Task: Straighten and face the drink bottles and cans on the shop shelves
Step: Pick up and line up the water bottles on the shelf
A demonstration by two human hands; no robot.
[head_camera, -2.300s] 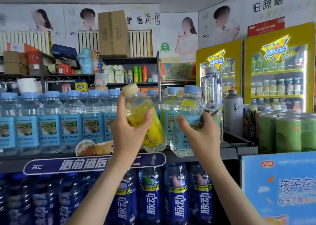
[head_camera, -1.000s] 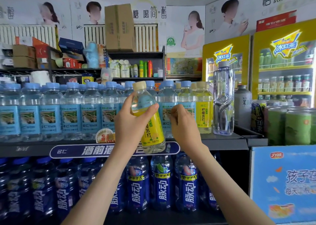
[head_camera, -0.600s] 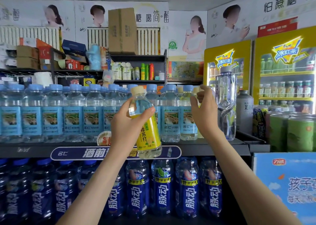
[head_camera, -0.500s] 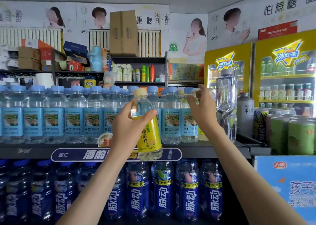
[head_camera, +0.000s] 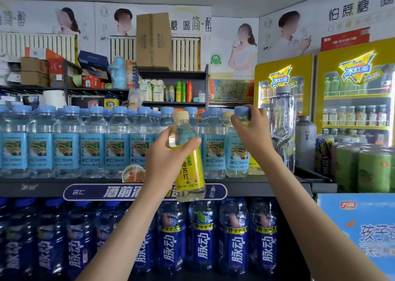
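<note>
Holding the lemon soda bottle (head_camera: 189,169) out in front of the shelf (head_camera: 245,186), left hand (head_camera: 164,152) curled round its shoulder, probably to free a gap. Right hand (head_camera: 254,131) fingertips pinch the blue cap (head_camera: 241,111) of the water bottle (head_camera: 236,161) at the row's right end, likely to turn its label forward.

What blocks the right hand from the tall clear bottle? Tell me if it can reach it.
Probably yes, once freed: the right hand pinches a blue cap, but the tall clear bottle stands just beside it, with nothing between them.
</note>
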